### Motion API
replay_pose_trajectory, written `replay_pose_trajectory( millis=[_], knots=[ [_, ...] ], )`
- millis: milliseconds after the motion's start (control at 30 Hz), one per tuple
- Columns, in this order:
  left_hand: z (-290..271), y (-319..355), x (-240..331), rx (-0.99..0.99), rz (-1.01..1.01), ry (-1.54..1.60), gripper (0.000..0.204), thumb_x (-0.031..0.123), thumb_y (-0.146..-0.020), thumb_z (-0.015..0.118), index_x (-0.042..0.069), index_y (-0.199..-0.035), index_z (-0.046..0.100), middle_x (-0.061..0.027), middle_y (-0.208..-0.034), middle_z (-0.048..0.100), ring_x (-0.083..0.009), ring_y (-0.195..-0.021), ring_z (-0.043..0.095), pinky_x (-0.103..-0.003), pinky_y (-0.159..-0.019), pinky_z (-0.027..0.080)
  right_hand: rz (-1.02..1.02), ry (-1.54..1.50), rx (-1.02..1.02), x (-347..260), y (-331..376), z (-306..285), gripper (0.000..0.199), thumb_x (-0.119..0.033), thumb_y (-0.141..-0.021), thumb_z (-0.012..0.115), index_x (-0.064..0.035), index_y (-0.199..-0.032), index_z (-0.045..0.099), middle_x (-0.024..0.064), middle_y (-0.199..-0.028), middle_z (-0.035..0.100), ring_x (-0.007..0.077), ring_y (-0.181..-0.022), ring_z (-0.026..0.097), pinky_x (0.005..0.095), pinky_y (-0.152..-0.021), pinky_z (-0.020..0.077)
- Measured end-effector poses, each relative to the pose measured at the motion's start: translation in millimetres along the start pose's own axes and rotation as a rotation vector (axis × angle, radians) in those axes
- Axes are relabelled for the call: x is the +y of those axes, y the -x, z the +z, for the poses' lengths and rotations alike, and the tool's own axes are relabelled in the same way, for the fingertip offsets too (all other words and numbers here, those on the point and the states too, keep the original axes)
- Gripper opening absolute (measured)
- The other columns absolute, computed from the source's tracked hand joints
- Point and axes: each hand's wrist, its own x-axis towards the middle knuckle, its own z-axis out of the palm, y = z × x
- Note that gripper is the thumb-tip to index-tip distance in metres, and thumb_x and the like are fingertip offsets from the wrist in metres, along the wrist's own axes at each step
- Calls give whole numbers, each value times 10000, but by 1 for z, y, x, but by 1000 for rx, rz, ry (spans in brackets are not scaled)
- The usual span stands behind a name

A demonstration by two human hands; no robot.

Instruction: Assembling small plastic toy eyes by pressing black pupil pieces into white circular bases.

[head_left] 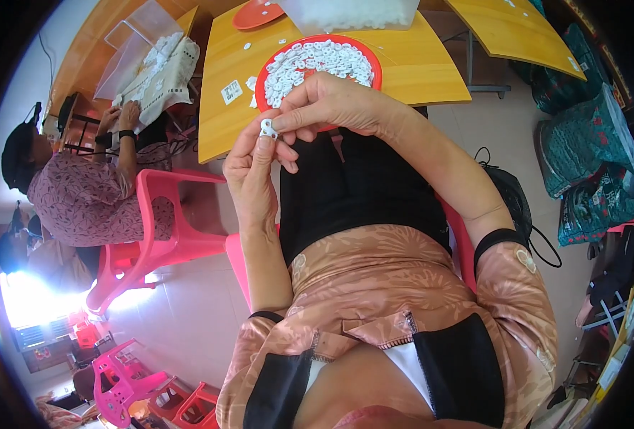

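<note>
A seated person is holding a small white plastic piece just above the lap, the left hand pinching it from below at the fingertips while the right hand is closing on it from above with thumb and forefinger. Working it well looks to call for a firm, square pinch from both sides, kept close over the lap so a dropped piece is not falling to the floor. Just beyond the hands, a red plate heaped with similar white pieces is sitting at the near edge of the yellow tabletop, leaving little margin there. Open room is lying to the right of the plate. To the far left, another person on a pink chair is working at a separate heap, well apart.
</note>
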Motion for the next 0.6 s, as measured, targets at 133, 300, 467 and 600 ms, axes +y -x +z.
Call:
replay_pose_trajectory(
  millis=[133,300,467,600],
  knots=[
    [-1,-6,-6,80,-17,-30,363,174,-1055,614,-48,-1342,632,-78,-856,725,-107,-660,614,-232,-598,501,-7,17,67,9,-10,-1,243,-261,-955,758,-22,-917,770,5,-773,694,48,-644,556,196,-608,420],
    [-10,-5,-17,191,-34,-78,262,163,-1030,655,-24,-1207,703,-96,-864,755,-109,-637,624,-227,-613,502,-66,157,105,17,-11,3,258,-280,-946,763,-23,-936,775,-10,-746,662,45,-637,551,199,-581,407],
    [-16,5,-26,236,-8,-111,180,138,-1014,671,-12,-1102,722,-107,-864,759,-110,-619,630,-228,-617,507,-90,299,140,22,-3,12,263,-298,-942,761,-36,-929,773,-20,-723,638,41,-612,541,208,-522,383],
    [-18,13,-32,268,14,-83,179,133,-1007,679,-18,-1094,721,-113,-857,756,-110,-617,630,-230,-618,508,-170,463,229,35,-2,15,255,-280,-949,750,-26,-957,776,-22,-716,632,29,-619,535,211,-512,374]
  ],
)
